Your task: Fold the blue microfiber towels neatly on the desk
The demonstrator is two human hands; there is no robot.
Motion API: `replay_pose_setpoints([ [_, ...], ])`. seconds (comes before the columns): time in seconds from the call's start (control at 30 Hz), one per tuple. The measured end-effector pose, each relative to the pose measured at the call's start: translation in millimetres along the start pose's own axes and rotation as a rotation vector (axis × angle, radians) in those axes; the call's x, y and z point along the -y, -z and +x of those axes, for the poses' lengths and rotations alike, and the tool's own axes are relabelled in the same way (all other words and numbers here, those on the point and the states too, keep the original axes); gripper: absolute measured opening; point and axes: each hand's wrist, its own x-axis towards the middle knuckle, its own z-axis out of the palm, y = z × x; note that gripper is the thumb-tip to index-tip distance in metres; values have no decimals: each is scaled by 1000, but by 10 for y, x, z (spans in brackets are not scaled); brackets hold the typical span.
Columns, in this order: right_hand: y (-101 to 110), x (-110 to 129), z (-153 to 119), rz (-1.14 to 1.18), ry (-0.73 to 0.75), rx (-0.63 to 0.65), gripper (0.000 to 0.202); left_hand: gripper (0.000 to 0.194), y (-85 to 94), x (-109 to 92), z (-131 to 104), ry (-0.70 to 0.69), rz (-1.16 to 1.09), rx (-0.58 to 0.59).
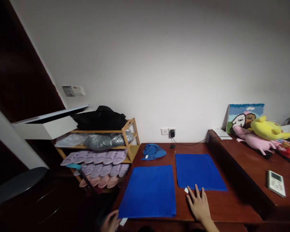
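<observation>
Our right hand [199, 205] is spread at the near edge of the right blue cloth [198, 171], seemingly steadying it; our left hand [110, 221] curls at a corner of the left blue cloth [149, 192], its grip unclear. The 2 lie flat on the surface [234, 207], spaced to avoid overlap.

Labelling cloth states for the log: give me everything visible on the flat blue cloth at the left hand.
The near blue cloth is plain, vivid blue and roughly rectangular, fabric by its look, spread flat with slight waviness along the edges. A white tag pokes out at its near left corner. It lies on the red-brown table, close to the front edge, apart from the other flat blue cloth on its right. The left hand's fingers appear to touch that tagged corner; any folding is unclear.
</observation>
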Motion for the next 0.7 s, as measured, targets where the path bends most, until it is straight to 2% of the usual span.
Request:
replay_pose_setpoints([
  [0.1, -36, 85, -325, 8, -42, -68, 55, 57, -12, -19, -30, -5, -29, 27],
  [0.17, -48, 227, -502, 37, -38, -148, 52, 55, -35, -70, -44, -24, -5, 38],
  [0.2, -57, 332, -578, 69, 5, -190, 50, 55, -50, -104, -51, -31, 11, 50],
  [0.27, -92, 584, -704, 147, 183, -236, 48, 56, -77, -179, -67, -45, 35, 76],
  [0.33, -146, 826, -791, 198, 358, -225, 51, 59, -88, -252, -89, -49, 47, 93],
  [0.4, -190, 981, -842, 209, 417, -204, 55, 62, -73, -317, -120, -46, 49, 103],
  [0.47, -185, 1022, -872, 222, 404, -186, 54, 64, -37, -381, -155, -46, 51, 117],
  [0.53, -101, 975, -893, 259, 415, -154, 52, 66, 8, -459, -191, -56, 47, 134],
  [0.6, 82, 890, -905, 316, 446, -126, 52, 67, 47, -575, -230, -74, 35, 156],
  [0.7, 567, 767, -868, 430, 485, -116, 59, 67, 75, -875, -327, -146, 35, 220],
])
